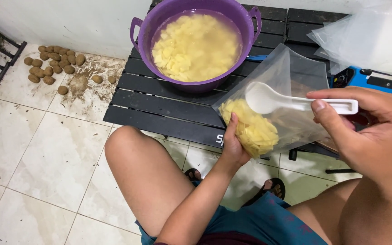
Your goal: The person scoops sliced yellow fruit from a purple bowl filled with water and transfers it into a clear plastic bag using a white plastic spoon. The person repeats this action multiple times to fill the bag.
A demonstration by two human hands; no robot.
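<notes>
- Head view, looking down past bare knees onto the tiled floor (37, 149), where a scatter of small brown unpeeled potatoes (53, 63) lies well off to the left of both hands.
- The black slatted desk (159, 102) stands ahead of the fingers; at its far right lie a blue device (377, 80) and loose clear bags (368, 36).
- The purple basin (196, 45) sits on the desk beyond the left hand, full of water and pale yellow cut potato pieces (196, 45).
- The clear plastic bag (291, 81) is held up between the two hands, mouth open; its bottom bulges with wet, yellow potato chunks (252, 129).
- The left hand (233, 145) cups the bag from below, fingers closed around the filled bottom.
- The right hand (368, 136) pinches the white plastic scoop (296, 102) by its handle, fingers closed on it; the bowl of the scoop lies inside the bag mouth and looks empty.
- By my reading, this is the filling step; another scoop would call for lifting the spoon clear and reaching forward-left to the basin while the bag stays upright.
</notes>
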